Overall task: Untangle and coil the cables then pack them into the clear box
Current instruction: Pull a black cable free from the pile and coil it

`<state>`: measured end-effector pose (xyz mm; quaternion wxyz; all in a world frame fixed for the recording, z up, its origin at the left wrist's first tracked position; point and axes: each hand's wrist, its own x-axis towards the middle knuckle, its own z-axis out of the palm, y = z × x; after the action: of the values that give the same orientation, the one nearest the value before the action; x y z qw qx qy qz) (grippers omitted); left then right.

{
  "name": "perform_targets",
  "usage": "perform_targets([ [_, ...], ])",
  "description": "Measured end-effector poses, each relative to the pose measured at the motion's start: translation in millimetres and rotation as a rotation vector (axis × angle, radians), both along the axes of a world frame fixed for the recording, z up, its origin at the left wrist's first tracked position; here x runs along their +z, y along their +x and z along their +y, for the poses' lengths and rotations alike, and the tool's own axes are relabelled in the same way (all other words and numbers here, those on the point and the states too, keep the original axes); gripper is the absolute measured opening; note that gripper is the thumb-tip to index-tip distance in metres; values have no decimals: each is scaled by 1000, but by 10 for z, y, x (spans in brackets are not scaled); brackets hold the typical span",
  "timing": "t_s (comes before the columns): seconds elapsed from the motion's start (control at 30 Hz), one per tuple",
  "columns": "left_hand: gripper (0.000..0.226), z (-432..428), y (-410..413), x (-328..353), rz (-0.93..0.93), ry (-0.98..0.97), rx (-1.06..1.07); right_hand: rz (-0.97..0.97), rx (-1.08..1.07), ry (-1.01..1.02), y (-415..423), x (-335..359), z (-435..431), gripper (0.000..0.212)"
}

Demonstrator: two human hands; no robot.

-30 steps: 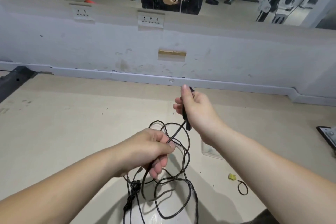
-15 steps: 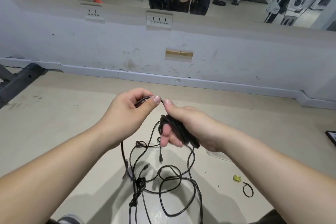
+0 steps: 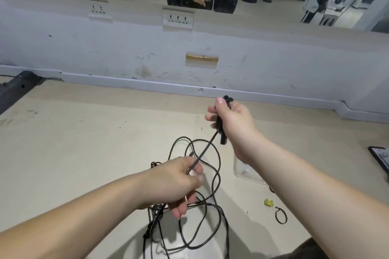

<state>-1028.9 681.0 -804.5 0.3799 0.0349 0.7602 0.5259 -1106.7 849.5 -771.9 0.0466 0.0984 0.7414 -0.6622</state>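
Note:
My right hand point(image 3: 233, 124) grips a small folded coil of black cable point(image 3: 221, 124), held upright above the floor. A taut strand runs from that coil down to my left hand point(image 3: 179, 181), which pinches it between thumb and fingers. Below and between my hands, the tangled black cables point(image 3: 202, 212) lie in loose loops on the beige floor, with a knotted clump at the lower left. The clear box point(image 3: 245, 171) sits on the floor just under my right forearm, which hides part of it.
A small black loop tie point(image 3: 281, 215) and a yellow scrap point(image 3: 268, 202) lie on the floor at the right. A dark flat object point(image 3: 381, 156) is at the right edge. A grey wall with sockets point(image 3: 177, 19) and a mirror stands ahead; a dark metal bar point(image 3: 14, 88) lies far left.
My hands met half a second ago to lay a loop on the coil. Now they are apart again: the right hand up and right, the left down, pulling the strand taut.

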Motion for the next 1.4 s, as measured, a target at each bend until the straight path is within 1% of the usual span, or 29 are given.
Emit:
perform_targets([
  [0.03, 9, 22, 15, 34, 18, -12, -35, 61, -10, 242, -13, -39, 55, 30],
  [0.07, 8, 46, 27, 73, 63, -11, -56, 109, 6, 441, -27, -79, 108, 31],
  [0.1, 11, 59, 25, 120, 142, 4, -53, 136, 47, 590, -33, -119, 150, 31],
  [0.17, 21, 37, -33, 240, 355, 41, 20, 126, 156, 804, -13, -172, 153, 29],
  [0.2, 24, -4, -84, 315, 470, 49, 67, 108, 204, 834, 16, -174, 117, 29],
  [0.23, 25, -60, -142, 384, 583, 49, 118, 85, 255, 785, 61, -151, 63, 30],
  [0.27, 26, -128, -199, 437, 685, 41, 179, 46, 299, 625, 119, -114, -9, 33],
  [0.3, 27, -203, -250, 468, 766, 28, 254, -9, 337, 412, 176, -72, -77, 39],
  [0.33, 27, -274, -296, 481, 815, 11, 335, -65, 382, 234, 230, -21, -134, 49],
  [0.37, 27, -340, -332, 476, 841, -6, 402, -109, 453, 126, 274, 33, -176, 60],
  [0.4, 28, -390, -356, 467, 851, -24, 443, -150, 542, 63, 313, 78, -209, 70],
  [0.43, 29, -424, -368, 450, 841, -36, 457, -195, 635, 1, 347, 112, -235, 74],
  [0.47, 31, -445, -372, 431, 806, -31, 453, -241, 714, -74, 373, 141, -255, 71],
  [0.5, 33, -456, -370, 404, 744, -6, 439, -283, 765, -160, 398, 176, -270, 62],
  [0.57, 39, -446, -348, 343, 578, 65, 419, -329, 761, -329, 417, 235, -274, 44],
  [0.67, 36, -364, -301, 223, 322, 129, 391, -404, 595, -601, 365, 279, -231, 38],
  [0.73, 30, -267, -256, 149, 200, 172, 360, -410, 495, -752, 310, 301, -182, 38],
  [0.8, 29, -177, -217, 105, 88, 196, 353, -392, 382, -834, 255, 299, -131, 39],
  [0.9, 32, -96, -198, 72, -6, 167, 281, -338, 196, -857, 169, 258, -73, 39],
  [0.97, 31, -61, -185, 59, -43, 135, 223, -287, 73, -814, 96, 207, -47, 38],
  [1.03, 25, -32, -137, 46, -64, 82, 133, -191, -34, -643, 24, 131, -15, 36],
  [1.1, 20, -4, -59, 46, -30, 33, 35, -78, -107, -367, -28, 48, 24, 36],
  [1.17, 18, 21, -8, 102, 69, 85, 14, 21, -112, 8, -47, -43, 66, 35],
  [1.23, 19, 23, -20, 229, 235, 168, 54, 97, -6, 384, -18, -113, 94, 36],
  [1.27, 22, 6, -54, 296, 333, 187, 100, 116, 68, 484, 9, -127, 85, 39],
  [1.3, 23, -29, -103, 359, 432, 186, 166, 128, 141, 513, 46, -117, 50, 41],
  [1.33, 22, -81, -157, 412, 529, 163, 240, 130, 213, 483, 98, -89, -4, 44],
  [1.37, 21, -141, -211, 451, 623, 127, 308, 105, 280, 392, 150, -50, -67, 50],
  [1.4, 21, -208, -257, 475, 702, 88, 371, 45, 347, 254, 201, -5, -128, 58],
])
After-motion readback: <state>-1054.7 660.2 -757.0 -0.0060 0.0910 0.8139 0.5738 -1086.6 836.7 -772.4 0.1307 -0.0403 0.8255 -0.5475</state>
